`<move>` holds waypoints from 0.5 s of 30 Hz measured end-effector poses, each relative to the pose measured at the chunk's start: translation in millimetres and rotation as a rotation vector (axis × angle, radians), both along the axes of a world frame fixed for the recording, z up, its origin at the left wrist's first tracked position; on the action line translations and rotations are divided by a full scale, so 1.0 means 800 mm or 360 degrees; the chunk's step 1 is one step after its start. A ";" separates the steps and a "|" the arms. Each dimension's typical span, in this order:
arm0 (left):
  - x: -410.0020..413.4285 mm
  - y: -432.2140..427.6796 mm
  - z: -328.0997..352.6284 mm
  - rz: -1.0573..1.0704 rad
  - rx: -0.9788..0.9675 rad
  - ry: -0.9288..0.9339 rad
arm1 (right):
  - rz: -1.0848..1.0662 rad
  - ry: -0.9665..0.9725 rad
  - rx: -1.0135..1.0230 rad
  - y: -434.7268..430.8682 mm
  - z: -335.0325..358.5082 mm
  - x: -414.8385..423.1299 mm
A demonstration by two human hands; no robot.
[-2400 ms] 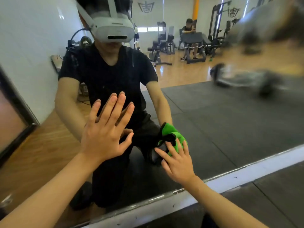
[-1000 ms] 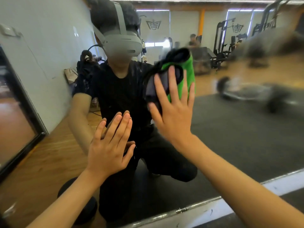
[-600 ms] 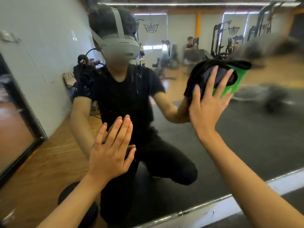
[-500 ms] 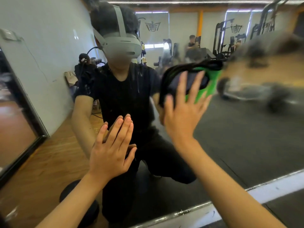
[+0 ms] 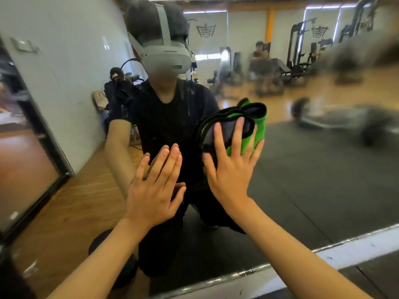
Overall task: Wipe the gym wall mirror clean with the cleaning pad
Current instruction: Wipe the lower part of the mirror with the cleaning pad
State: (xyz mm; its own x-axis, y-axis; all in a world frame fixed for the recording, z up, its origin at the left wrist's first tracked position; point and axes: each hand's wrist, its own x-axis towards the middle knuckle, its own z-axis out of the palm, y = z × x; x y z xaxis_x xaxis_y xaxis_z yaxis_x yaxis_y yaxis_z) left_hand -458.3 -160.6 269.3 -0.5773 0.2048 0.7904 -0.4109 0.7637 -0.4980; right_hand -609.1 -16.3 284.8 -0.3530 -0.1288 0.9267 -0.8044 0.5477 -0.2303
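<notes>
My right hand (image 5: 232, 169) presses the green-and-black cleaning pad (image 5: 233, 124) flat against the mirror (image 5: 313, 169), fingers spread straight. My left hand (image 5: 154, 190) rests open beside it, palm seemingly on the glass.

Head view, close, facing mirror (image 5: 302, 180)

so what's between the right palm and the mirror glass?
Head view: the green-and-black cleaning pad, pressed flat against the mirror under the right hand. The left hand lies straight on the glass, nothing under it.
</notes>
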 end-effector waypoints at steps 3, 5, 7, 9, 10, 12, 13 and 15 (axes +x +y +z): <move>0.008 0.003 0.009 -0.0112 0.0069 -0.0111 | 0.0041 0.0203 0.0140 0.017 -0.015 -0.020; 0.019 0.004 0.018 -0.0210 0.0123 -0.0193 | 0.0024 0.0188 0.0125 0.017 -0.014 -0.021; 0.036 0.000 0.030 -0.0240 0.0166 -0.0198 | 0.0021 0.0178 0.0119 0.014 -0.014 -0.017; 0.061 -0.013 0.045 -0.0208 0.0162 -0.0150 | 0.0057 0.0172 0.0099 0.014 -0.015 -0.015; 0.077 -0.022 0.055 -0.0178 0.0137 -0.0126 | 0.0062 0.0159 0.0090 0.015 -0.015 -0.016; 0.113 -0.046 0.081 -0.0115 0.0051 -0.0090 | 0.0059 0.0119 0.0086 0.013 -0.017 -0.013; 0.130 -0.059 0.096 -0.0081 0.0000 -0.0077 | 0.0060 0.0096 0.0090 0.012 -0.017 -0.010; 0.156 -0.085 0.130 -0.0005 -0.0108 -0.0096 | 0.0061 0.0018 0.0070 0.008 -0.017 -0.001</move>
